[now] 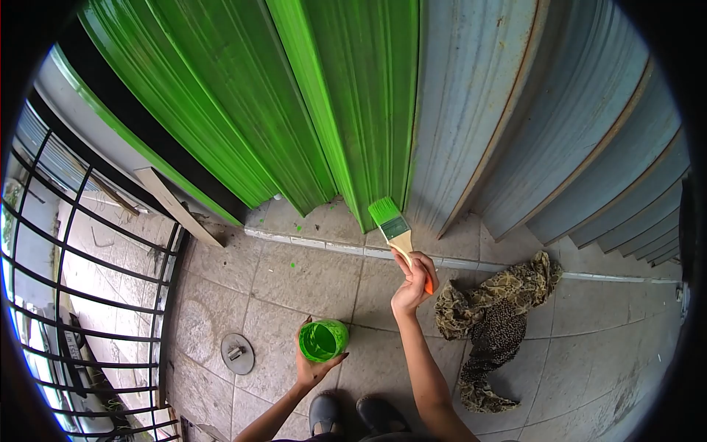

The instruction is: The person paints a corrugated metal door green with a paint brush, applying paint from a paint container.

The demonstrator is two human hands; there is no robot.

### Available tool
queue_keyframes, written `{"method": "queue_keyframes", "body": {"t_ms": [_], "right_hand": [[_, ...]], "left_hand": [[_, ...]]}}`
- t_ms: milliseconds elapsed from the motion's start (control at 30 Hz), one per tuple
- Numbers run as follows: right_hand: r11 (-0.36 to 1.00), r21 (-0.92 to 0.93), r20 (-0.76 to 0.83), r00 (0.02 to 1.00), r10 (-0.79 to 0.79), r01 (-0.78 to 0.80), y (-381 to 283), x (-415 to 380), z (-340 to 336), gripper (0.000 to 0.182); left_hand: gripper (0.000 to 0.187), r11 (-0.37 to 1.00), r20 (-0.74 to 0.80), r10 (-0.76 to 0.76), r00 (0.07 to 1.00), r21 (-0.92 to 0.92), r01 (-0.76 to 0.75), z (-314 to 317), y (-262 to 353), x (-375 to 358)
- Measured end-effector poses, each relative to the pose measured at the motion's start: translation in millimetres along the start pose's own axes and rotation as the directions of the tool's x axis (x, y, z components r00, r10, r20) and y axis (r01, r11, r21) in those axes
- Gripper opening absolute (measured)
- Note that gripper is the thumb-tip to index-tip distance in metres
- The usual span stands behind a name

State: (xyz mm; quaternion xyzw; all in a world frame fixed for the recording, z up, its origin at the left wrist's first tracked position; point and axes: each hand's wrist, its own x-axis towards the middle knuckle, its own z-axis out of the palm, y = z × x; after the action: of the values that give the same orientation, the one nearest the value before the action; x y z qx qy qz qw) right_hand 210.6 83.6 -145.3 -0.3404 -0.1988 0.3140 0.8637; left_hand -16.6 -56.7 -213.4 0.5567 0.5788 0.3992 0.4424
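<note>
My right hand (pixel 415 284) is closed round the handle of a paintbrush (pixel 398 234), its orange end showing below my fingers. Bright green paint covers the bristles, which overlap the lower edge of the green-painted folding metal door (pixel 375 110) in this view. Lower and to the left, my left hand (pixel 311 370) grips a round tub of green paint (pixel 322 340) from the side, thumb and fingers wrapped about it. Its open top faces up, and green paint coats the inner wall. Right of the painted part, the door's grey panels (pixel 464 96) show rusty edges.
A patterned cloth (pixel 499 331) lies crumpled on the tiled floor (pixel 294 280), right of my right arm. A round metal cover (pixel 238 353) sits in the floor at left. Black bars (pixel 96 295) stand farther left, near a wooden plank (pixel 177 206). A low step edge (pixel 471 263) runs below the door.
</note>
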Motion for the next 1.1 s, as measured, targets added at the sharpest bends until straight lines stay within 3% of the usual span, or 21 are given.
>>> {"method": "queue_keyframes", "body": {"t_ms": [33,67,133,200,367,500,633,833,900,967,1100], "right_hand": [[0.997,-0.05,-0.038,0.998,0.055,-0.057,8.7,-0.9,-11.0,0.018],[0.989,-0.093,-0.077,0.991,0.11,-0.117,20.9,-1.4,-22.9,0.018],[0.966,-0.129,-0.145,0.968,0.204,-0.223,37.3,-1.1,-29.3,0.017],[0.959,-0.162,-0.101,0.971,0.217,-0.231,47.2,-1.5,-25.6,0.017],[0.981,-0.083,-0.062,0.983,0.172,-0.177,-1.4,19.4,42.4,0.016],[0.989,-0.009,-0.016,0.989,0.15,-0.15,-60.3,29.2,88.3,0.017],[0.996,0.04,0.079,0.994,0.079,-0.082,-106.4,46.7,129.0,0.018],[0.974,0.115,0.195,0.957,-0.216,0.197,-136.3,41.5,160.9,0.024],[0.941,0.098,0.276,0.9,-0.337,0.323,-111.5,42.2,162.8,0.021],[0.793,-0.089,0.391,0.754,-0.528,0.602,-76.6,43.1,143.4,0.017],[0.825,-0.224,0.413,0.817,-0.402,0.52,-42.8,25.4,100.1,0.015]], "left_hand": [[0.106,1.0,-0.002,0.019,1.0,0.021,-0.019,0.3,-1.0,3.3],[0.103,0.981,-0.003,0.121,0.993,0.156,-0.119,0.3,17.6,4.6],[0.102,0.99,-0.01,0.109,0.994,0.095,-0.108,0.4,14.5,7.6],[0.095,0.999,-0.018,0.049,0.999,-0.017,-0.05,2.4,12.1,3.2],[0.082,0.993,-0.016,0.067,0.998,0.094,-0.065,1.4,11.6,5.4],[0.105,0.997,0.021,0.004,1.0,0.078,-0.005,-2.2,-10.9,4.3],[0.105,0.997,0.003,0.042,0.999,0.059,-0.042,-0.4,-3.4,3.4],[0.107,0.997,0.015,0.005,1.0,0.078,-0.006,-2.0,-6.5,1.1],[0.107,0.997,0.017,0.014,1.0,0.074,-0.015,-1.6,-6.0,3.0],[0.108,0.999,0.033,0.013,0.999,0.038,-0.014,-2.4,-17.7,3.3],[0.109,0.998,0.023,0.01,1.0,-0.056,-0.009,0.5,-13.4,2.9]]}}
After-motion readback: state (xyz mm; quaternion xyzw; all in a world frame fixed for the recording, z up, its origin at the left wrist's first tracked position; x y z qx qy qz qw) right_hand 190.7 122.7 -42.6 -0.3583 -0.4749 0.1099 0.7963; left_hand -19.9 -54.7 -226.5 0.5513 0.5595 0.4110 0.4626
